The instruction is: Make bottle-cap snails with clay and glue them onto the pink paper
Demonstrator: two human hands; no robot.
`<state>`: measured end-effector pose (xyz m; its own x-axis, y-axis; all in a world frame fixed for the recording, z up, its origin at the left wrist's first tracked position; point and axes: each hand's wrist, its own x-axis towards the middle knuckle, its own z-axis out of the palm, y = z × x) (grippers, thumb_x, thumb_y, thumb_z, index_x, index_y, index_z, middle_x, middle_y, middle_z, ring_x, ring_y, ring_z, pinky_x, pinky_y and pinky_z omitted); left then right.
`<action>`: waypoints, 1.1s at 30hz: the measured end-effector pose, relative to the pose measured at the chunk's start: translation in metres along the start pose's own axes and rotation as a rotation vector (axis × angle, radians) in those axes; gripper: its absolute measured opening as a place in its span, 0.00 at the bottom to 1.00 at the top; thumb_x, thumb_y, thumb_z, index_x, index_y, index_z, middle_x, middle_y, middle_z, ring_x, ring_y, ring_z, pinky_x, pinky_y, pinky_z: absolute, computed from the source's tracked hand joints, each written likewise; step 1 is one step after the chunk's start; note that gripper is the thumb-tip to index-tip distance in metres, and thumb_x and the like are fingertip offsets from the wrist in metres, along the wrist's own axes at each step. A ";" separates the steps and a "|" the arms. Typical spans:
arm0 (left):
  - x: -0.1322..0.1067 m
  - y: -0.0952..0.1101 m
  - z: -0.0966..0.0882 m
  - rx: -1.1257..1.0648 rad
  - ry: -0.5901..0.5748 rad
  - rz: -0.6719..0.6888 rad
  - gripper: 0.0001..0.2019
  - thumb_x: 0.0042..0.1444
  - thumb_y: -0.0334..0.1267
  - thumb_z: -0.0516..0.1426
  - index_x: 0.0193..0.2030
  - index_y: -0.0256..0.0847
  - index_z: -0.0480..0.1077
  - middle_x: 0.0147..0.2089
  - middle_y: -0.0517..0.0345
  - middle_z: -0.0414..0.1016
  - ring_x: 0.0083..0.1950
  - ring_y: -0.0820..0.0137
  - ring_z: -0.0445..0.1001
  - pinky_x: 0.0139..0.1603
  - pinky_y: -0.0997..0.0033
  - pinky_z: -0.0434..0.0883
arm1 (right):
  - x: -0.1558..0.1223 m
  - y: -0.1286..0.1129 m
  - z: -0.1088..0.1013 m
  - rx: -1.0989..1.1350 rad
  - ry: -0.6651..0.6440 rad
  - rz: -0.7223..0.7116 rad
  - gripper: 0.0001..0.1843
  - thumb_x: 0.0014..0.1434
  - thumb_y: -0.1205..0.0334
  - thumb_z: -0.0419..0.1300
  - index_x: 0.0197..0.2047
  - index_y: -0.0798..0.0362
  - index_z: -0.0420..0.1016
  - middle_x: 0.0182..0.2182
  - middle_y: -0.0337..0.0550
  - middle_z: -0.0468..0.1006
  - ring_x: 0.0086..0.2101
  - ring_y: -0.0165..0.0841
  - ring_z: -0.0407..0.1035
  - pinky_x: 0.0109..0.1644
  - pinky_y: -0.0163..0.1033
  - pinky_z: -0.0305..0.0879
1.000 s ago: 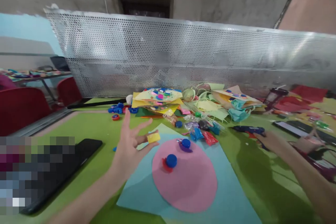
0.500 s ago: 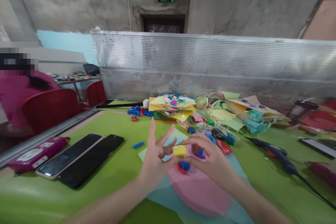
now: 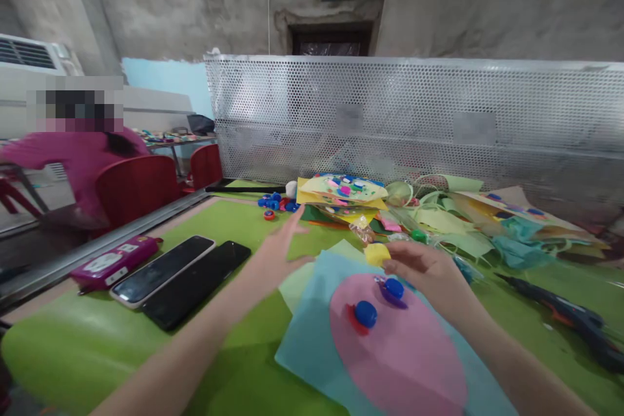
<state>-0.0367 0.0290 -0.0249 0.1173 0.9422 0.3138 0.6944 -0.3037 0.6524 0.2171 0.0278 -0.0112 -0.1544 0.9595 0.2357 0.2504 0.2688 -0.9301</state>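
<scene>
My right hand (image 3: pixel 429 273) was pinching the yellow piece (image 3: pixel 377 253) between the thumb and the fingers, in the air near the far edge of the light blue sheet (image 3: pixel 309 331). My left hand (image 3: pixel 280 250) was somewhat blurred, with its fingers spread, and I could see nothing held in it. On the sheet lay the pink oval (image 3: pixel 414 357), and there one part seemed to be done: two blue round pieces (image 3: pixel 365 314) sat on it, the nearer with a red piece (image 3: pixel 357 327), the farther with a purple piece (image 3: pixel 400 303). Whether these were fixed, I could not tell. The yellow piece was not yet on the oval, so I judged it was left to be placed. The glue gun (image 3: pixel 575 318) lay to my right, apart from both hands
</scene>
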 end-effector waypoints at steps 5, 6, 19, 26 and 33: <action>0.009 -0.049 -0.018 0.139 -0.034 -0.153 0.30 0.39 0.40 0.64 0.53 0.38 0.68 0.44 0.38 0.78 0.46 0.41 0.75 0.49 0.43 0.64 | 0.012 0.012 -0.004 0.103 -0.138 0.116 0.23 0.39 0.47 0.68 0.34 0.54 0.75 0.29 0.45 0.80 0.27 0.35 0.73 0.36 0.43 0.70; 0.008 -0.054 -0.016 0.147 -0.039 -0.160 0.29 0.39 0.40 0.64 0.51 0.38 0.70 0.43 0.40 0.79 0.45 0.42 0.76 0.49 0.44 0.64 | 0.010 0.016 -0.004 0.122 -0.164 0.142 0.23 0.39 0.47 0.68 0.34 0.54 0.75 0.29 0.44 0.80 0.27 0.35 0.73 0.34 0.42 0.69; 0.008 -0.010 -0.002 -0.230 0.065 -0.122 0.26 0.47 0.47 0.60 0.52 0.37 0.65 0.39 0.50 0.80 0.40 0.60 0.78 0.41 0.60 0.74 | -0.010 0.017 -0.002 0.268 -0.207 0.155 0.14 0.45 0.57 0.66 0.36 0.51 0.75 0.34 0.41 0.79 0.32 0.30 0.73 0.37 0.36 0.69; -0.005 0.056 0.021 -0.789 0.012 -0.152 0.24 0.43 0.42 0.65 0.49 0.40 0.70 0.32 0.56 0.82 0.36 0.65 0.80 0.39 0.67 0.75 | -0.024 0.004 0.002 0.358 -0.228 0.111 0.11 0.43 0.59 0.66 0.31 0.52 0.73 0.28 0.38 0.78 0.28 0.29 0.73 0.33 0.35 0.70; -0.012 0.057 0.027 -0.711 0.004 -0.174 0.23 0.43 0.43 0.66 0.49 0.44 0.72 0.30 0.60 0.82 0.38 0.67 0.79 0.34 0.75 0.75 | -0.029 0.002 0.002 0.292 -0.203 0.083 0.07 0.46 0.62 0.65 0.31 0.51 0.72 0.28 0.37 0.77 0.28 0.28 0.72 0.32 0.33 0.70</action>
<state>0.0204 0.0041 -0.0099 0.0439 0.9851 0.1664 0.0739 -0.1693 0.9828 0.2199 -0.0003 -0.0202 -0.3392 0.9327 0.1224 -0.0091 0.1269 -0.9919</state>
